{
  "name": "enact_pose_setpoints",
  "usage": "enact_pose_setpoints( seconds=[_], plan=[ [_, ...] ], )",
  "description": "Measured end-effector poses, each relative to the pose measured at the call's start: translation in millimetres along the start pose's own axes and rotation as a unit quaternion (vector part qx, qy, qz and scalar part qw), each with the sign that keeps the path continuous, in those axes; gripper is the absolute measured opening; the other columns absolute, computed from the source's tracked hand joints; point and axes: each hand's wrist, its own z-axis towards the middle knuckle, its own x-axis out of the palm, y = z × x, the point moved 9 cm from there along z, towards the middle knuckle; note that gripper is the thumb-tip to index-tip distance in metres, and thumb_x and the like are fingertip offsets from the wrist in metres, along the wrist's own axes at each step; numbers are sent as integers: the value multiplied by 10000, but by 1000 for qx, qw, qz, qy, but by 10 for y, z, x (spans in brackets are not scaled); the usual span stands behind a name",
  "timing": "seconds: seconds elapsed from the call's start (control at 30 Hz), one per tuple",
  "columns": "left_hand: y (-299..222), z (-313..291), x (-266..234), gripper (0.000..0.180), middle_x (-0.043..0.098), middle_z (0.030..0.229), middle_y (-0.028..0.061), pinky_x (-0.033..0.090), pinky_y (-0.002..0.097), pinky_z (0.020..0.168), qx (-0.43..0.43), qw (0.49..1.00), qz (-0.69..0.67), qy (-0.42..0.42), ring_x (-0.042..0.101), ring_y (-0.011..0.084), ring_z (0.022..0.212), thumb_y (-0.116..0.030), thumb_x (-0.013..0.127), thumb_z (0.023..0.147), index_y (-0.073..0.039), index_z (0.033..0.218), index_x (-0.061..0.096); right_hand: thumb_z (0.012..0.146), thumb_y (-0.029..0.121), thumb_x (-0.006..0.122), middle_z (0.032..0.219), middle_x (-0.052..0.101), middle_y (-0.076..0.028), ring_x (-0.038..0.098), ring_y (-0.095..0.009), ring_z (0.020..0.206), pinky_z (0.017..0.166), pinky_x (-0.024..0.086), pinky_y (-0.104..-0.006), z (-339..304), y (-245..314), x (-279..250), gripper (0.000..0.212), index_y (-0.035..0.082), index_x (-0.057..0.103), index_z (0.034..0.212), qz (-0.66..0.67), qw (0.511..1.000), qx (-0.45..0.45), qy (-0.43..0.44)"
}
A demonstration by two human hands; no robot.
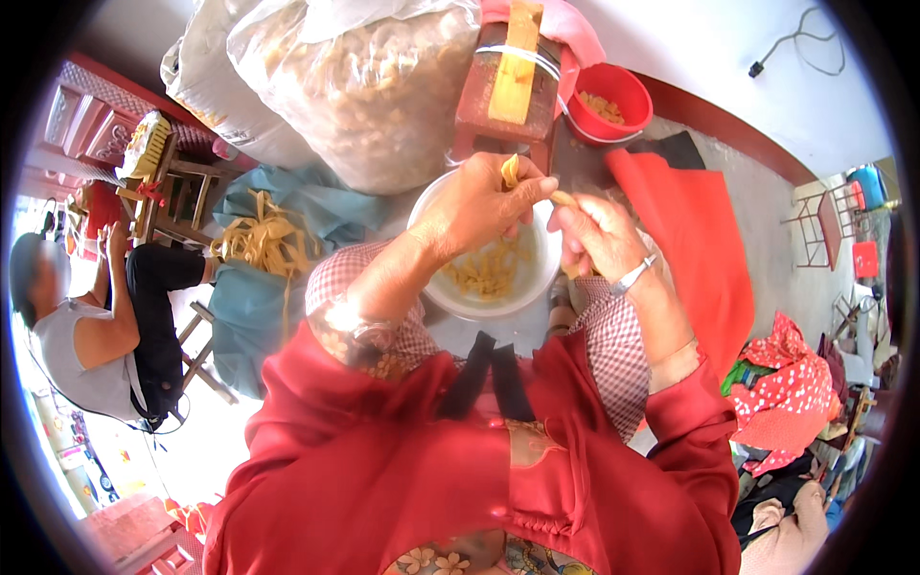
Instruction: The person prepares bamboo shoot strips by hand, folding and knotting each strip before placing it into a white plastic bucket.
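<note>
Both hands up over white bowl (479, 309) between the knees, yellow pieces (484, 271) inside it. Left hand (476, 198) curled around a yellow curl (510, 171); right hand (604, 237) pinches a tan piece (563, 198) near left thumb. Beyond bowl: brown block (474, 101), big clear bag (374, 96) left, red bucket (637, 93) right. Grey floor (781, 273), white wall (719, 43), black plug (756, 70) against it. Seated person (91, 335) far left, tan strips (261, 240) on blue cloth (240, 321) nearby.
</note>
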Motion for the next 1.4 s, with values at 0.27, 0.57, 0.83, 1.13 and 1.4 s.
enact_pose_setpoints(
  seconds=[0.27,0.57,0.83,1.13,1.4],
  plan=[
    [-246,-25,-296,135,542,659,-26,408,192,478,54,993,-106,-9,492,48,531,-140,595,862,-37,777,579,897,366,512,581,494,-17,444,-101,534,519,380,-260,-16,484,-20,383,45,557,693,-132,974,-183,-20],
    [-572,668,-742,159,535,587,-8,379,207,475,118,982,-71,-127,484,45,525,-183,576,861,-35,806,591,870,316,486,623,505,-89,479,-173,601,607,397,-325,758,984,-617,349,11,537,709,-176,954,-218,-103],
    [-320,1165,-1002,201,540,637,34,473,251,487,127,974,-36,-184,527,92,539,-189,593,824,10,804,594,835,381,467,636,513,-146,507,-246,627,616,397,-365,1231,945,-782,397,4,545,738,-217,940,-210,-156],
    [-21,1331,-1124,297,593,631,88,479,334,564,119,917,242,-293,567,151,569,-272,603,808,24,824,608,856,298,492,647,504,-118,493,-217,631,600,385,-341,1542,581,-807,327,10,535,708,-298,921,-182,-175],
    [-31,619,-524,315,613,671,49,459,242,498,-56,978,154,130,564,91,527,-322,589,869,-13,890,641,915,293,510,592,465,25,427,-43,489,449,330,-187,860,826,-540,300,43,547,752,-26,965,-226,-128]
  ],
)
